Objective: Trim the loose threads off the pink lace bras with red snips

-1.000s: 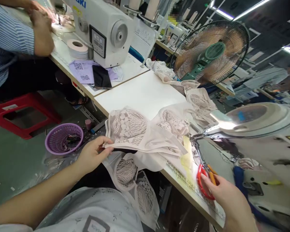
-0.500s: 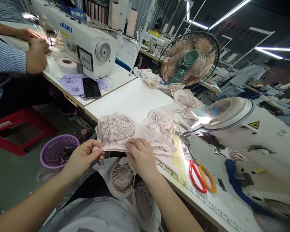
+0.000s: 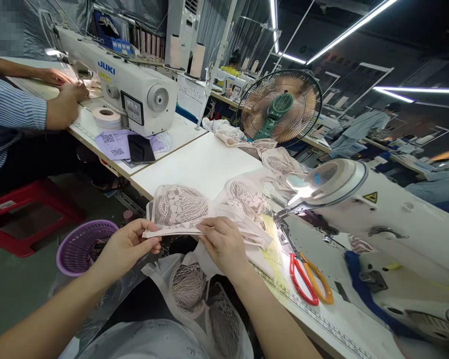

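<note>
A pale pink lace bra (image 3: 181, 205) is stretched between my hands at the table's front edge. My left hand (image 3: 132, 244) pinches the left end of its bottom band between thumb and fingers. Farther right along the same band, my right hand (image 3: 222, 244) is closed on the edge. The bra's other cup (image 3: 243, 193) lies on the table toward the sewing machine (image 3: 336, 184). On my lap rests another lace bra (image 3: 189, 285), below my hands. Scissors (image 3: 310, 279) with one red and one orange handle lie right of my right hand.
To the left, a co-worker's hands (image 3: 65, 94) are at a JUKI sewing machine (image 3: 142, 85). A phone (image 3: 141, 149) and purple papers (image 3: 112, 144) lie beside it. More lace pieces (image 3: 280, 162) trail toward a fan (image 3: 280, 107). A purple basket (image 3: 84, 244) and red stool (image 3: 33, 214) stand lower left.
The camera view has tilted and shifted slightly. Both hands keep their hold on the bra's band, with the right hand's fingers closer together on the edge.
</note>
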Motion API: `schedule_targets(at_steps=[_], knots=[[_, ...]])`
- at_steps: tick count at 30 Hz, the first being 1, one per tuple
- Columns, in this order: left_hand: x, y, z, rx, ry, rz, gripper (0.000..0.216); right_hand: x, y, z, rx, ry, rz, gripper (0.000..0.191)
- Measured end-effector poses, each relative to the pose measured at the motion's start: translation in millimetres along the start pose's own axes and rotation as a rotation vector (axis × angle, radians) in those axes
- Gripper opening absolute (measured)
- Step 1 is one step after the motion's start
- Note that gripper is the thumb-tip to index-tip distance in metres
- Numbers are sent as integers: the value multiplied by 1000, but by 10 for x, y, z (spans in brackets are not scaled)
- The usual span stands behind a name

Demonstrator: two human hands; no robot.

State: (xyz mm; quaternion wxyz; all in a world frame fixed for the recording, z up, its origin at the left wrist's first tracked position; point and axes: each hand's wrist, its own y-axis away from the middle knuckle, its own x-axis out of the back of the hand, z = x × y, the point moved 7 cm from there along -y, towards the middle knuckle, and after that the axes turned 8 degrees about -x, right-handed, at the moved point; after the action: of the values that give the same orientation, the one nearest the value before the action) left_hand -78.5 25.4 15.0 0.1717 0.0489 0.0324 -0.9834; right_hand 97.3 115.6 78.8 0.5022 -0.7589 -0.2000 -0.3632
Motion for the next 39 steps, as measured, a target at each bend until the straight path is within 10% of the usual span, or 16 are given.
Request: schedule_targets(at_steps=[9,32,39], knots=[[-45,75,122,-209,-294,-23,18,81,44,-119,122,155,109,11],[-28,288,-216,65,130,165,31,-98,348,-115,113,128,170,37],[132,213,-116,-42,58,168,37,62,199,-78,9,-14,222,11]])
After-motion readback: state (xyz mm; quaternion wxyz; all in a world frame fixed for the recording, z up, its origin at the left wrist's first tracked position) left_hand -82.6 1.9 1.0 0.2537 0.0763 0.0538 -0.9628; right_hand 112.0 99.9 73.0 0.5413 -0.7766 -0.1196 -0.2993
